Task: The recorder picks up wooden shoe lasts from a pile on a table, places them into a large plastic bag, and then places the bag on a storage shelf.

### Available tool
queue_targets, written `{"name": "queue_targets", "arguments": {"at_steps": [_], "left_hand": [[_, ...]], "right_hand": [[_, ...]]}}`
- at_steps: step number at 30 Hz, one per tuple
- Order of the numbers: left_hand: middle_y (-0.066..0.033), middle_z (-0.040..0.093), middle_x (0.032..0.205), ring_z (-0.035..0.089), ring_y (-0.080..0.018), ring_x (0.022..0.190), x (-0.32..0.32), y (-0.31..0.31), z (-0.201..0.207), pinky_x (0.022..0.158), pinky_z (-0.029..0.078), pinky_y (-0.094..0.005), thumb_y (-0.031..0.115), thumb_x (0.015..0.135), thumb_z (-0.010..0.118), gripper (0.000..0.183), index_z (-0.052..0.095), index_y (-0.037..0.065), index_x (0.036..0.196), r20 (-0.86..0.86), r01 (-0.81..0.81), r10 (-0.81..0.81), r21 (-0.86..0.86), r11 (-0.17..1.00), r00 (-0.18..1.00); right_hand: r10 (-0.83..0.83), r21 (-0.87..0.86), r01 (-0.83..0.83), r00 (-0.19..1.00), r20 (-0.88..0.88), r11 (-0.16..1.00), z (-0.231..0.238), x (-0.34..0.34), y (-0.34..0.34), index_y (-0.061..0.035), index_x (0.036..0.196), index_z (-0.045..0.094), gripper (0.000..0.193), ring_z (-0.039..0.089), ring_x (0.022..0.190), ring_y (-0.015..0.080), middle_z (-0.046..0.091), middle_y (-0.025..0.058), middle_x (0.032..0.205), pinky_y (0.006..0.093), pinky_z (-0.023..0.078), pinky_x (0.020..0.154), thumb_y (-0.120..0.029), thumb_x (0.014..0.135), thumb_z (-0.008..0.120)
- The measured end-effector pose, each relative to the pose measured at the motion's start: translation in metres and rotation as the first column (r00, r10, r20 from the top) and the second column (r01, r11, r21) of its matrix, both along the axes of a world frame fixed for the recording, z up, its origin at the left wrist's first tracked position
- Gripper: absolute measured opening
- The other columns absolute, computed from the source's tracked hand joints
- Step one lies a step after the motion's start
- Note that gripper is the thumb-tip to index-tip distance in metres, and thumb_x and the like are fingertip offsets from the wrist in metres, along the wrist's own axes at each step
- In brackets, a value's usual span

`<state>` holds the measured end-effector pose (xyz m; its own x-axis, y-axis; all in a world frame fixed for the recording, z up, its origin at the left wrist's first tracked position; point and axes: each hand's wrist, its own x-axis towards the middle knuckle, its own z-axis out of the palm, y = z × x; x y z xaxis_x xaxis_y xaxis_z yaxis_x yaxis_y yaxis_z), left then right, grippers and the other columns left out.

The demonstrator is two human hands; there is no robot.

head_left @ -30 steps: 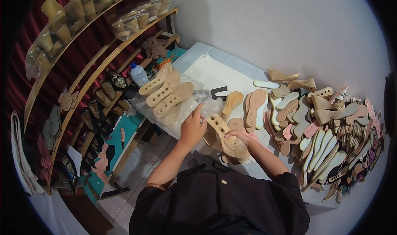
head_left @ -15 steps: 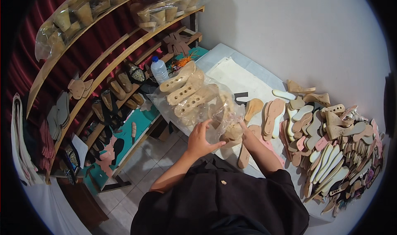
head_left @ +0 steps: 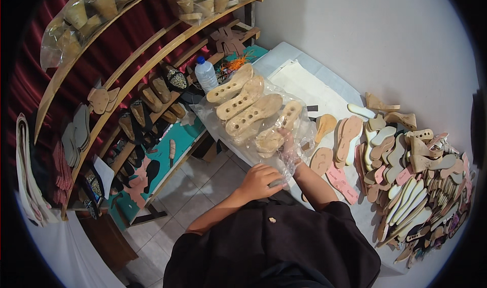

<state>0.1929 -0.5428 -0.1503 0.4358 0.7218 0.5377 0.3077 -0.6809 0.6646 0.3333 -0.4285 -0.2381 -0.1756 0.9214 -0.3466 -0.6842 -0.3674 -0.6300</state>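
Observation:
A clear plastic bag (head_left: 299, 116) lies across the table's near left part, with several wooden shoe soles (head_left: 253, 114) in it, pierced by round holes. My left hand (head_left: 261, 181) is closed on the bag's near edge. Inside the bag, my right hand (head_left: 288, 145) grips a wooden wedge sole (head_left: 269, 142) at its right side; the crumpled plastic partly veils the fingers. Another holed sole (head_left: 290, 113) lies just beyond that hand.
Tan insoles (head_left: 348, 136) lie right of the bag, beside a big heap of soles (head_left: 406, 196). A water bottle (head_left: 205, 75) stands behind the bag. At left, a wooden rack (head_left: 137, 60) holds shoes and bagged heels; a green bench (head_left: 177, 136) stands below it.
My right hand has gone farther into the bag with the wedge sole. My left hand has come nearer to me and closed on the bag's edge. The view has shifted slightly.

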Motion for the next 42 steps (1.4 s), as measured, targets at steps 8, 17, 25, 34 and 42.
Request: {"name": "queue_targets", "arguments": {"at_steps": [8, 17, 25, 34, 42], "left_hand": [[-0.0044, 0.056, 0.096, 0.051, -0.0242, 0.093, -0.010, -0.002, -0.001, 0.080, 0.038, -0.0374, 0.020, 0.069, 0.069, 0.013, 0.066, 0.010, 0.077, -0.099, -0.013, 0.023, 0.099, 0.995, 0.995], [-0.0097, 0.053, 0.108, 0.045, -0.0290, 0.104, -0.011, -0.009, -0.007, 0.090, 0.033, -0.0413, 0.029, 0.070, 0.069, 0.021, 0.066, 0.011, 0.081, -0.084, 0.049, -0.042, 0.075, 0.996, 0.996], [-0.0107, 0.050, 0.102, 0.043, -0.0242, 0.102, -0.025, 0.011, -0.082, 0.091, 0.032, -0.0362, 0.031, 0.083, 0.056, 0.029, 0.053, 0.009, 0.102, 0.329, -0.564, 0.606, -0.224, 0.795, 0.724], [0.0023, 0.047, 0.080, 0.045, -0.0061, 0.073, -0.011, 0.019, -0.101, 0.059, 0.037, -0.0205, 0.029, 0.083, 0.064, 0.029, 0.048, 0.006, 0.091, 0.232, 0.091, 0.673, -0.967, 0.239, 0.702], [0.0018, 0.058, 0.078, 0.050, -0.0055, 0.066, -0.013, 0.013, -0.121, 0.057, 0.040, -0.0214, 0.020, 0.089, 0.054, 0.021, 0.061, 0.001, 0.092, 0.321, 0.097, 0.500, -0.901, 0.423, 0.804]], "right_hand": [[-0.122, 0.024, 0.128, 0.976, -0.178, 0.991, -0.018, -0.040, 0.009, -0.0004, 0.113, 0.047, 0.047, 0.060, 0.089, 0.0282, 0.058, 0.0145, 0.099, 0.0392, 0.050, 0.083, -0.030, 0.077, 0.043], [-0.555, 0.272, 0.485, 0.716, 0.422, 0.831, -0.044, -0.049, 0.031, 0.0016, 0.122, 0.039, 0.050, 0.053, 0.083, 0.0203, 0.052, 0.0106, 0.097, 0.0333, 0.045, 0.076, -0.008, 0.075, 0.050], [-0.528, 0.056, 0.538, 0.795, 0.298, 0.841, -0.033, -0.036, -0.004, 0.0024, 0.124, 0.036, 0.056, 0.052, 0.088, 0.0187, 0.054, 0.0101, 0.095, 0.0328, 0.043, 0.081, -0.015, 0.076, 0.060], [-0.202, -0.192, 0.254, 0.945, 0.258, 0.948, 0.035, -0.057, -0.053, 0.0005, 0.125, 0.034, 0.057, 0.053, 0.096, 0.0222, 0.052, 0.0140, 0.107, 0.0342, 0.044, 0.084, -0.026, 0.082, 0.062], [-0.177, -0.020, 0.213, 0.861, 0.477, 0.977, -0.031, -0.061, -0.013, 0.0003, 0.114, 0.048, 0.041, 0.059, 0.072, 0.0161, 0.059, 0.0092, 0.090, 0.0272, 0.048, 0.059, -0.030, 0.087, 0.055]]}}
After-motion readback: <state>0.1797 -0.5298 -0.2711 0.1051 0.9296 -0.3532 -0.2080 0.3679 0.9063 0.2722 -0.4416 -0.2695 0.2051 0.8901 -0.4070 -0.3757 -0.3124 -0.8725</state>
